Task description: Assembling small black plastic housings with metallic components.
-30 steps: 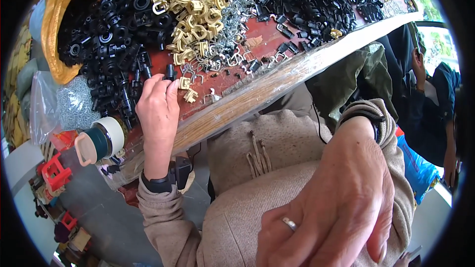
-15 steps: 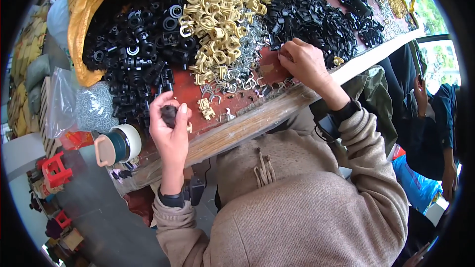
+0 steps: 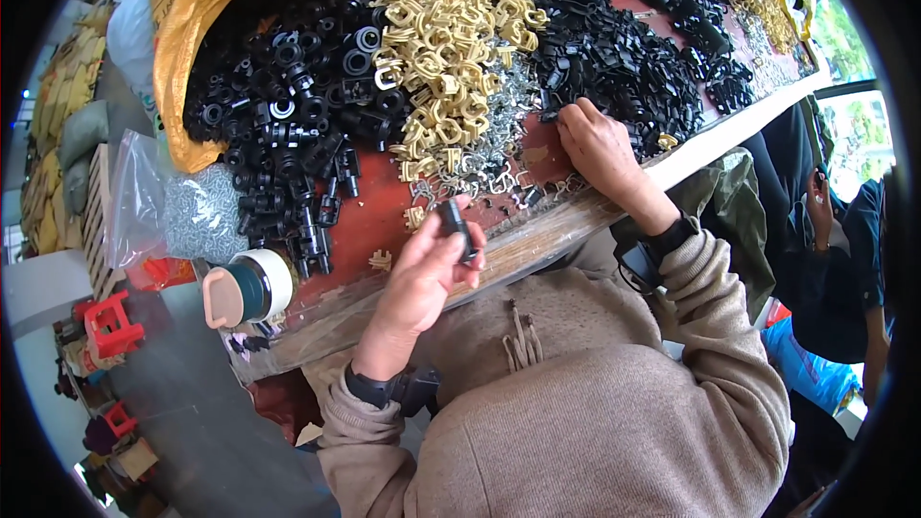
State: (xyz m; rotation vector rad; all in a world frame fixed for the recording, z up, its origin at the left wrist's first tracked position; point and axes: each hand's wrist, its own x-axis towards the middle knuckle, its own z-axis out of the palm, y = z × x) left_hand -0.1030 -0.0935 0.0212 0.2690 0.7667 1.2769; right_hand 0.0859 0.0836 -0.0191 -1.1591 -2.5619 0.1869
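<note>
My left hand (image 3: pixel 420 273) is closed around a black plastic fitting (image 3: pixel 455 228), held above the table's front edge. My right hand (image 3: pixel 602 146) reaches to the near edge of a heap of small black clips (image 3: pixel 633 67). Its fingers are bent together, and what lies between them, if anything, is hidden. Left of it are a pile of cream plastic clips (image 3: pixel 446 86) and scattered silver metal pieces (image 3: pixel 504 101). Black round fittings (image 3: pixel 288 134) like the held one spill from a yellow woven sack (image 3: pixel 175 67) at the left. A few loose cream clips (image 3: pixel 381 260) sit near my left hand.
A jar with a pink lid (image 3: pixel 224 298) stands at the table's left corner, beside a clear bag of small metal screws (image 3: pixel 203 211). The wooden table edge (image 3: pixel 518 254) runs before me. Red stools (image 3: pixel 113 326) stand on the floor at left. Another person (image 3: pixel 835 230) is at right.
My left hand has moved right, away from the black fittings, and the part in it now shows more fully. My right hand stays by the black clips. The whole view has shifted slightly.
</note>
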